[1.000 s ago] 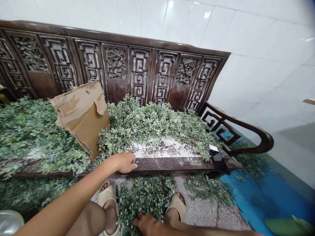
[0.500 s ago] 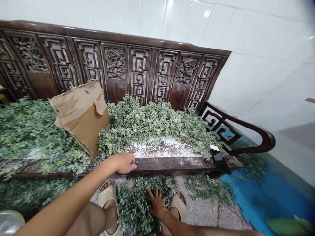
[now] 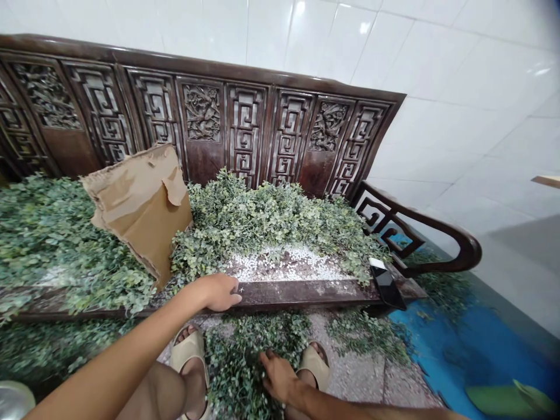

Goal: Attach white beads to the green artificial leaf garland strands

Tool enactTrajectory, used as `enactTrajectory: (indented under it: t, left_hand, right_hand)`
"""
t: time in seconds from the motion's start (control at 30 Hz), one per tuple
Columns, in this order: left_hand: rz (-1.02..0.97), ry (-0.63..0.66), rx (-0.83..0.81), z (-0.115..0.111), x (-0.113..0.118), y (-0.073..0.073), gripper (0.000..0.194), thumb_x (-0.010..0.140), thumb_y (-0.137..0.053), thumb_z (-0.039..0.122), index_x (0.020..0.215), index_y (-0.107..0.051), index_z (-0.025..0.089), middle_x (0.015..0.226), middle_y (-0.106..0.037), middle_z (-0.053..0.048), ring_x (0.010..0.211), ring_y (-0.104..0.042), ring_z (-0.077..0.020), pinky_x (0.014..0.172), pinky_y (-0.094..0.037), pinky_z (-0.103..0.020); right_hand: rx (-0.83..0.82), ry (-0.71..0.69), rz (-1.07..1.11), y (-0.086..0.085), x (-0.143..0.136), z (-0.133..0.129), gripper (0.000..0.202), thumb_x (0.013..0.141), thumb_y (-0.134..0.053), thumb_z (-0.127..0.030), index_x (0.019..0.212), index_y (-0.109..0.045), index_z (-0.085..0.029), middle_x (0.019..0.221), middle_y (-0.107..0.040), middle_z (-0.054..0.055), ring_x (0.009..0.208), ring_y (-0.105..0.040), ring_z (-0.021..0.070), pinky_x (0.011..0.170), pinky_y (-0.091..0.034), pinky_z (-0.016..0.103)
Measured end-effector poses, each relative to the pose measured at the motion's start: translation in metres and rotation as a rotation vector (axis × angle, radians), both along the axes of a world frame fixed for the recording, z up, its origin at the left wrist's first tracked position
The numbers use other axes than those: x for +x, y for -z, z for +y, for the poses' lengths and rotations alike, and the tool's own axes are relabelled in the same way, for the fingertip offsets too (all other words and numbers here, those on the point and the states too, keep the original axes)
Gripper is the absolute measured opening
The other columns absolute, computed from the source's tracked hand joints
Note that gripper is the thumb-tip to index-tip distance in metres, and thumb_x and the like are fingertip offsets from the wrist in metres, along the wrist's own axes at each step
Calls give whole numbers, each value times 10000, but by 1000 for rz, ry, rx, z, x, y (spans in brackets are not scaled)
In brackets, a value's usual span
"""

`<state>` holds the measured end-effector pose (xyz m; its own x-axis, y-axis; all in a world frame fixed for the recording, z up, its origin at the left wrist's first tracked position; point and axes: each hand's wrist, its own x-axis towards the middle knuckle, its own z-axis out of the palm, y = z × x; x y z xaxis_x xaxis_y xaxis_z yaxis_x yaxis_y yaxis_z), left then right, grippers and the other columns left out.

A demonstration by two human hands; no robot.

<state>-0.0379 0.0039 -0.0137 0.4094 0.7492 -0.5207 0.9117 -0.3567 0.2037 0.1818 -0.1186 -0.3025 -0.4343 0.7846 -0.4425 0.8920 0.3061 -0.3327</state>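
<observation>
My left hand [image 3: 217, 291] rests at the front edge of a dark wooden bench [image 3: 297, 293], its fingers curled together. A tiny white star-shaped piece [image 3: 241, 289] shows right by its fingertips; whether they pinch it I cannot tell. Lower down, between my feet, my right hand [image 3: 280, 376] is in a pile of green leafy sprigs [image 3: 238, 356], fingers bent into the leaves and partly hidden. Small white bits [image 3: 284, 265] lie scattered over the seat, in front of a long heap of similar leafy sprigs [image 3: 271, 216].
A torn cardboard piece [image 3: 149, 204] stands upright among the leaves. At the bench's right end, near the curved armrest [image 3: 459, 245], lies a black phone [image 3: 387, 287] with a white item on it. A blue sheet [image 3: 455, 344] covers the floor at right. A metal bowl [image 3: 15, 401] is at lower left.
My right hand's spread fingers have curled into the leaves on the floor. My left hand stays at the bench edge. The view has shifted slightly.
</observation>
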Motion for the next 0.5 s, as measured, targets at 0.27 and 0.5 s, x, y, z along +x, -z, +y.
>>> enactTrajectory:
  t: [0.27,0.5]
  left_hand:
    - [-4,-20,9,8,-8,0,361,857,-463,408,1081,-661,207,1132,-707,-133,1026,-657,-284,837,-492,-340]
    - [76,-128,67,25,-26,4,317,859,-540,379,1073,-665,181,1146,-695,-152,1062,-642,-292,861,-492,-349]
  right_hand:
    - [-1,-81,75,-37,4,18,371,804,-486,-199,1172,-540,-192,1110,-644,125,953,-668,263,798,-492,321]
    - [-89,-239,52,-94,9,49,670,750,-620,-545,1323,-518,-212,1286,-577,152,1155,-565,353,815,-496,384]
